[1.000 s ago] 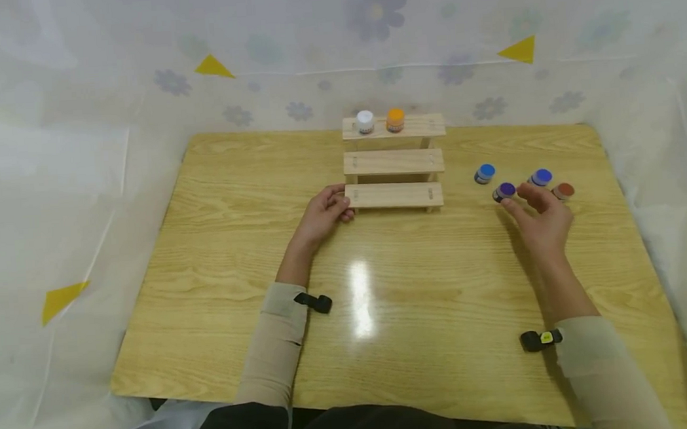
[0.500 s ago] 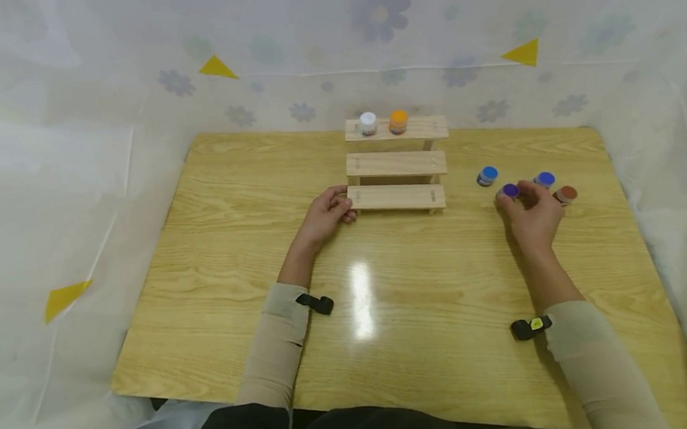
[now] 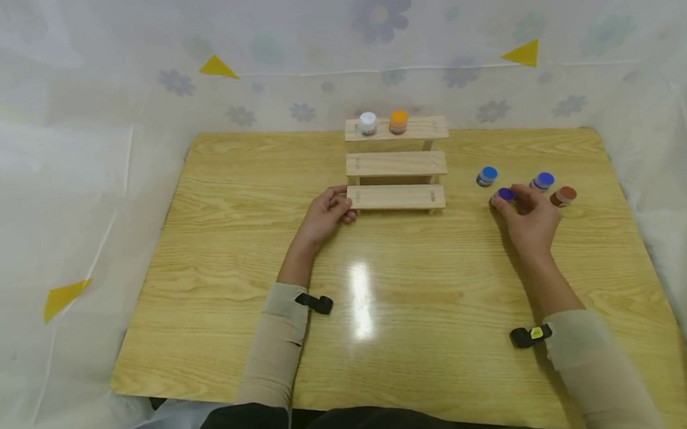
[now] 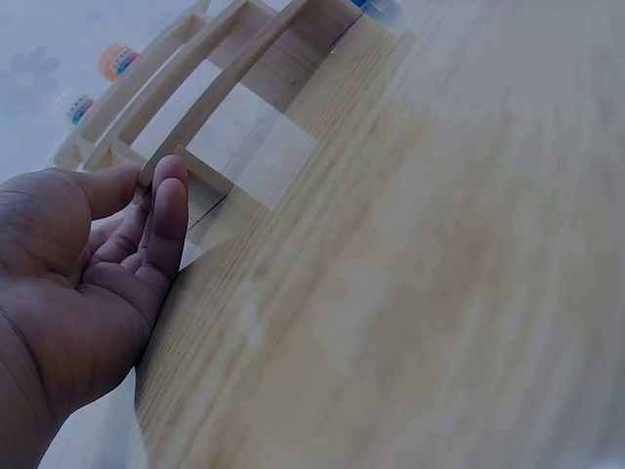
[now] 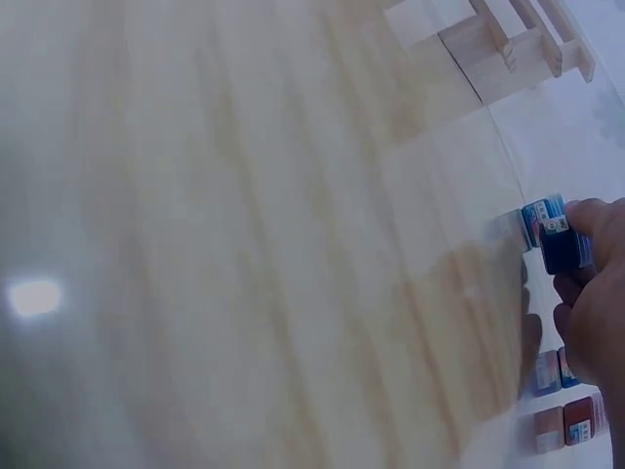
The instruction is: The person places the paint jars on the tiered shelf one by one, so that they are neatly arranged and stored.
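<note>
One purple-lidded jar (image 3: 503, 195) between right-hand fingers (image 3: 527, 195)

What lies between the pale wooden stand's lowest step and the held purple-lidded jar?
Bare yellow table separates the step and held jar in the head view; a blue-lidded jar stands farther back.
</note>
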`<state>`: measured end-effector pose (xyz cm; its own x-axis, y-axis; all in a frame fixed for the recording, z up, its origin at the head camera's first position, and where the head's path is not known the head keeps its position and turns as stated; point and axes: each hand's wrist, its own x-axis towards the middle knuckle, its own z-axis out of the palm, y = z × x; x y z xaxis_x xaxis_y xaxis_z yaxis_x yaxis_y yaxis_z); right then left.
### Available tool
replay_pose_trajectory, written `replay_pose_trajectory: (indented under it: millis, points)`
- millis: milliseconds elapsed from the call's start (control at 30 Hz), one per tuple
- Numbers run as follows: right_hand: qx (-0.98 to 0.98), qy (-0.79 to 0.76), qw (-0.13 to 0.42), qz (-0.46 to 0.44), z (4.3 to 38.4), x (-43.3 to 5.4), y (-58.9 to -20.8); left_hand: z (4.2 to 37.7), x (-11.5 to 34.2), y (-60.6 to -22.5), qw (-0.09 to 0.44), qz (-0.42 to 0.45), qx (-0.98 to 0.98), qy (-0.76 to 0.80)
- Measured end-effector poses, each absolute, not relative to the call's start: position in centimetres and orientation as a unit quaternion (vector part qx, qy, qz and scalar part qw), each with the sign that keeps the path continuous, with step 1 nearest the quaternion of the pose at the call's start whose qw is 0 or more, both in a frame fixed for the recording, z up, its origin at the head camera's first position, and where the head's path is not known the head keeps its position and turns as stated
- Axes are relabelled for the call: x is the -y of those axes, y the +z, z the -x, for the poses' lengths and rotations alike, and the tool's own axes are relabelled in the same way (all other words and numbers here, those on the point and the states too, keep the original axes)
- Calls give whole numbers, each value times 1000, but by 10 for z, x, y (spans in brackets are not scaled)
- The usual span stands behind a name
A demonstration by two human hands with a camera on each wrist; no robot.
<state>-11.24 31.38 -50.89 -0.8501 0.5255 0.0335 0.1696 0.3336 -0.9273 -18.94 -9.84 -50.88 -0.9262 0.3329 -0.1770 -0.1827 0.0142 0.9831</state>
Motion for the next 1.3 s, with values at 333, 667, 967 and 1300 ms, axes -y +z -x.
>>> replay_pose_trajectory:
  millis: [333, 667, 967, 1300]
  points:
    - [770, 601, 125, 175, 109, -300, -505, 190, 100, -510, 185, -60, -690, 697]
    - [780, 609, 142, 11, 114, -281, -496, 191, 100, -508, 189, -54, -692, 695]
    - [802, 565, 171, -84, 130, -265, -476, 189, 99, -508, 189, -52, -692, 695]
    - [819, 521, 187, -150, 152, -230, -422, 189, 99, -508, 188, -52, -691, 696]
